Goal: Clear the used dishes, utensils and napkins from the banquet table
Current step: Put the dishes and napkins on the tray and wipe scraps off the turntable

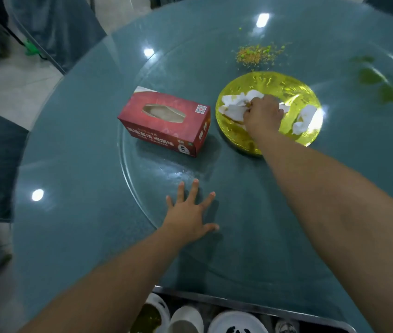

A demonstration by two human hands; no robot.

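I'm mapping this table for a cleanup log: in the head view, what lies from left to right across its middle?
Red tissue box → gold plate holding crumpled napkins, which the right hand grips → green spill.

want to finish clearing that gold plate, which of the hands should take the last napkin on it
Right. The right hand already grips a crumpled napkin on the gold plate, close to the other napkin. The left hand lies flat on the glass turntable, well short of the plate.
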